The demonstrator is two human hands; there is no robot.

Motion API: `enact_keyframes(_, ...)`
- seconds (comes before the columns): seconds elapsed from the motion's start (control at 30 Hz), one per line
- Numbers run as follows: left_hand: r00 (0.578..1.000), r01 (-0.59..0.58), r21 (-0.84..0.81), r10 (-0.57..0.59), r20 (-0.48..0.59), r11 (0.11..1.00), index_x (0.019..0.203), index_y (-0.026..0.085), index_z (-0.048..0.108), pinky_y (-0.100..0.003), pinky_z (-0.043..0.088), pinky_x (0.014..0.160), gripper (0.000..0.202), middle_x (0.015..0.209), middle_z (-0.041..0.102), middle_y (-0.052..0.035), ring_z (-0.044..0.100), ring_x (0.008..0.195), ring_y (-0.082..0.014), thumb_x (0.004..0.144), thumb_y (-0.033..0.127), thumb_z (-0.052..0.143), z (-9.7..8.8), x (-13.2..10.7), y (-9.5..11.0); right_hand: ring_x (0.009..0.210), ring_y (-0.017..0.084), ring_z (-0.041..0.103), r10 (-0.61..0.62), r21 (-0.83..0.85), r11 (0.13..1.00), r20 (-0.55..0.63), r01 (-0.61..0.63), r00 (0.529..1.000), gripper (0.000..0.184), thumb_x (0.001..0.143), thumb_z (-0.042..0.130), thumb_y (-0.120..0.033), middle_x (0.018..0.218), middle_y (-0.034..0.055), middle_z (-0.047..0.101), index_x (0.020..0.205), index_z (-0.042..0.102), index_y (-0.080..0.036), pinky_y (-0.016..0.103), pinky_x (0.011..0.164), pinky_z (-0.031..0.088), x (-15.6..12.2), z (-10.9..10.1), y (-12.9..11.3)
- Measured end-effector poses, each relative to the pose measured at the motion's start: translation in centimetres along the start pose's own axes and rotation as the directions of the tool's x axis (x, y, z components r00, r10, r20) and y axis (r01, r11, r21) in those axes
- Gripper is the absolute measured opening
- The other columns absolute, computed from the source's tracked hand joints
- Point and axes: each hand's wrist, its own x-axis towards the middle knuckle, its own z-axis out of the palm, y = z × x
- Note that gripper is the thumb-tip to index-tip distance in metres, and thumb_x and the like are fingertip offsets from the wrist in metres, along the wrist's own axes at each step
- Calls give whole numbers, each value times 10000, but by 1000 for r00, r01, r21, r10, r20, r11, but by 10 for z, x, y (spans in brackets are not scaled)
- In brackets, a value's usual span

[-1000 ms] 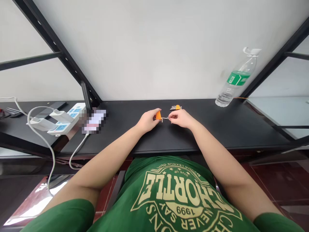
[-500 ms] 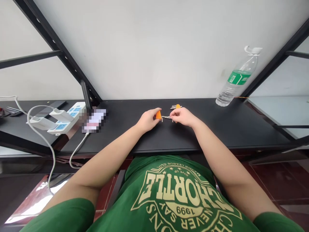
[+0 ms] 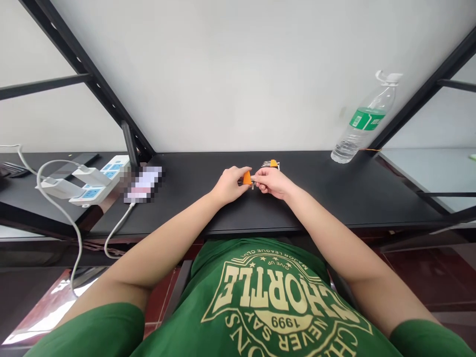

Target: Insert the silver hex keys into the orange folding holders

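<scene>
My left hand point(image 3: 227, 184) is closed around a small orange holder point(image 3: 247, 178) over the black table point(image 3: 334, 198). Right beside it, my right hand point(image 3: 269, 181) pinches a thin metal key point(image 3: 254, 180) whose end meets the orange holder. The two hands nearly touch. Just behind them on the table lies a second orange holder with a fan of metal keys point(image 3: 270, 164).
A clear water bottle point(image 3: 362, 124) with a green label leans at the back right. A white power strip point(image 3: 98, 184) with plugged adapters and cables sits at the left, next to a blurred phone point(image 3: 143, 183). Black frame bars rise on both sides.
My right hand has moved left, bringing the metal key in close to the orange holder; the gap between the hands has closed. My left hand stayed in place.
</scene>
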Motion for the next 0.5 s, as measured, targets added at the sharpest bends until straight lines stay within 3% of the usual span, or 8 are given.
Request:
enact_keyframes(0.1, 1000, -9, 12, 9, -4, 1000, 1349, 239, 716, -391, 591, 988, 497, 1047, 772, -56, 709, 984, -235, 855, 288, 724, 0, 0, 2, 496, 78, 451, -59, -82, 995, -36, 56, 998, 349, 865, 876, -344, 635, -21, 602, 782, 565, -208, 206, 453, 347, 5, 9, 8)
enact_keyframes(0.2, 999, 34, -27, -34, -3, 999, 1356, 233, 704, -375, 594, 952, 498, 1018, 780, -39, 716, 942, -225, 864, 315, 715, -1, 1, 2, 524, 109, 464, -189, -333, 930, -66, 157, 980, 328, 937, 784, -407, 646, -29, 593, 788, 556, -224, 249, 509, 364, 5, 7, 8)
enact_keyframes(0.27, 998, 67, -76, -68, -7, 995, 1394, 227, 676, -364, 596, 960, 535, 1061, 788, -34, 733, 953, -218, 869, 327, 710, -2, 1, 1, 614, 140, 519, -328, -584, 777, -58, 234, 943, 297, 984, 711, -401, 685, -13, 608, 784, 590, -218, 277, 597, 404, 2, -1, 4)
enact_keyframes(0.33, 995, 94, -105, -96, -14, 990, 1418, 225, 658, -363, 594, 984, 558, 1112, 794, -35, 749, 981, -218, 870, 322, 705, -4, 1, -1, 747, 172, 580, -430, -783, 564, -7, 263, 903, 230, 1007, 659, -325, 783, 16, 653, 811, 652, -207, 304, 704, 440, -2, -13, -1)
enact_keyframes(0.4, 993, 115, -108, -117, -14, 987, 1420, 230, 655, -367, 593, 1000, 559, 1136, 798, -36, 761, 995, -221, 866, 298, 698, -6, 1, -5, 884, 191, 622, -427, -884, 379, 95, 273, 899, 132, 986, 634, -206, 982, 59, 701, 877, 707, -192, 316, 793, 466, -5, -24, -5)
enact_keyframes(0.5, 991, 134, -101, -133, 15, 986, 1414, 245, 659, -367, 596, 1005, 550, 1135, 803, -27, 772, 990, -222, 864, 252, 671, -7, 1, -11, 962, 221, 636, -292, -962, 187, 142, 202, 946, 135, 976, 622, -167, 1134, 102, 699, 958, 754, -186, 341, 826, 473, -7, -32, -8)
